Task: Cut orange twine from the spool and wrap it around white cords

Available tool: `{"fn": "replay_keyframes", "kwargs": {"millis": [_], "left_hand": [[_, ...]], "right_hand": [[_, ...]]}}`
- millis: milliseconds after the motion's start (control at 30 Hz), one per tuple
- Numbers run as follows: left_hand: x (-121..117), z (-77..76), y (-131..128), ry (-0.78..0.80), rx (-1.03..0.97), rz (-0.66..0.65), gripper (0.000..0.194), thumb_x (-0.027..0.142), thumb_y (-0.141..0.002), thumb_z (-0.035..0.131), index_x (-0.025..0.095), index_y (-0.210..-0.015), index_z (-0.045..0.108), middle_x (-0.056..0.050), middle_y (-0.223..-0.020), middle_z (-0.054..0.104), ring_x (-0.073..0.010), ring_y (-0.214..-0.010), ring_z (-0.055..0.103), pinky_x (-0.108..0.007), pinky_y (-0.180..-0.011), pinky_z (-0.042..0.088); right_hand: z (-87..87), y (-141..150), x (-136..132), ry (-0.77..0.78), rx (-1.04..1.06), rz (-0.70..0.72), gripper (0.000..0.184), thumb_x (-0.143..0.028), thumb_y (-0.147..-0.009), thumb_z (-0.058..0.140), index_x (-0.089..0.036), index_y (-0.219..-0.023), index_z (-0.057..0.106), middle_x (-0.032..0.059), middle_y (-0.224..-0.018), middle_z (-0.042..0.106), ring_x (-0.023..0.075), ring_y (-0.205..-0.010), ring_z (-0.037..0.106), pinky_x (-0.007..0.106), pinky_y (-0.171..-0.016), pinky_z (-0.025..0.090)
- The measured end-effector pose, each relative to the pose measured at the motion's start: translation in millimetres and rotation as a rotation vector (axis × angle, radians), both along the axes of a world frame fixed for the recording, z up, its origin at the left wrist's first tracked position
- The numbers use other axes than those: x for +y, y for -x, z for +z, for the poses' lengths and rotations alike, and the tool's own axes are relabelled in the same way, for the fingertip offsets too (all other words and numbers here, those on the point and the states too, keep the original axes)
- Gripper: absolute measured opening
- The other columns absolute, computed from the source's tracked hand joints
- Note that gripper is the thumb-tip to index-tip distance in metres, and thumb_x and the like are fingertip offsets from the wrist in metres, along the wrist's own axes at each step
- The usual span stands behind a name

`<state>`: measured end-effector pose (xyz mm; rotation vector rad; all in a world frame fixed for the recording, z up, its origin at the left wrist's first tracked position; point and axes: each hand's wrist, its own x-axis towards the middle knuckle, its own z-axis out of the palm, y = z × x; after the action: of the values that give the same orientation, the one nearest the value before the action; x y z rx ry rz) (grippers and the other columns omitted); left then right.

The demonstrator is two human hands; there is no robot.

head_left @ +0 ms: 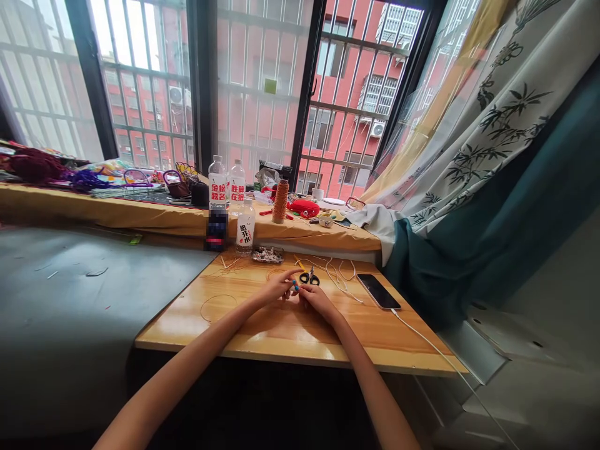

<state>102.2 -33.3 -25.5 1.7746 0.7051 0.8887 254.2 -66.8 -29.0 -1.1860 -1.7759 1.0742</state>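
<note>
My left hand point(280, 287) and my right hand point(319, 299) meet above the wooden table, fingertips touching or nearly so. The left forefinger points out to the right while the other fingers curl in. My right hand is closed in a pinch. Small blue spots show at the fingertips; whether they are nails or tiny objects I cannot make out. What the fingers hold is hidden or too small to see. Just beyond the hands lie black-handled scissors point(310, 279) and a yellow stick-like item point(300, 265). A thin brown cord point(201, 307) loops on the table left of my hands.
White cords point(344, 284) and a phone point(379, 292) with a charging cable lie on the right. A clear box of small parts point(267, 254) and a water bottle point(244, 232) stand at the back. The sill holds a brown thread cone point(280, 203) and more bottles.
</note>
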Motion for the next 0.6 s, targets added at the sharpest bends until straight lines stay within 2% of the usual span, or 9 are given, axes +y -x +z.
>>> {"fn": "replay_keyframes", "kwargs": {"millis": [67, 233, 433, 600], "left_hand": [[-0.7, 1.3, 0.5, 0.003, 0.031, -0.018, 0.043, 0.014, -0.073, 0.036, 0.018, -0.115, 0.046, 0.004, -0.062, 0.048, -0.0027, -0.039, 0.044, -0.013, -0.038, 0.037], [0.3, 2.8, 1.2, -0.039, 0.163, 0.007, 0.032, 0.013, -0.072, 0.037, 0.011, -0.094, 0.060, 0.004, -0.052, 0.047, -0.0041, -0.040, 0.043, -0.014, -0.039, 0.037], [1.3, 2.6, 1.4, -0.003, 0.164, 0.007, 0.034, 0.012, -0.069, 0.037, 0.011, -0.094, 0.061, 0.004, -0.053, 0.048, -0.0044, -0.042, 0.043, -0.014, -0.039, 0.036], [2.0, 0.7, 1.0, 0.068, 0.122, 0.001, 0.046, 0.004, -0.062, 0.032, 0.009, -0.097, 0.061, 0.002, -0.053, 0.050, -0.0043, -0.040, 0.043, -0.015, -0.040, 0.036]], "right_hand": [[-0.1, -0.4, 0.6, -0.001, -0.003, -0.005, 0.040, -0.054, -0.069, 0.048, -0.014, -0.064, 0.054, -0.0038, -0.049, 0.044, 0.0068, -0.042, 0.038, 0.021, -0.043, 0.029], [1.6, 0.0, -1.0, 0.015, -0.008, -0.012, 0.038, -0.052, -0.069, 0.049, -0.014, -0.063, 0.055, -0.0042, -0.045, 0.043, 0.0066, -0.041, 0.037, 0.021, -0.042, 0.027], [3.7, 0.7, -2.7, 0.016, 0.000, -0.002, 0.035, -0.048, -0.070, 0.049, -0.015, -0.062, 0.055, -0.0043, -0.046, 0.043, 0.0062, -0.041, 0.036, 0.020, -0.042, 0.027], [4.2, 0.3, -2.8, 0.010, 0.012, -0.006, 0.032, -0.045, -0.071, 0.048, -0.015, -0.062, 0.055, -0.0042, -0.047, 0.042, 0.0064, -0.041, 0.036, 0.020, -0.042, 0.026]]}}
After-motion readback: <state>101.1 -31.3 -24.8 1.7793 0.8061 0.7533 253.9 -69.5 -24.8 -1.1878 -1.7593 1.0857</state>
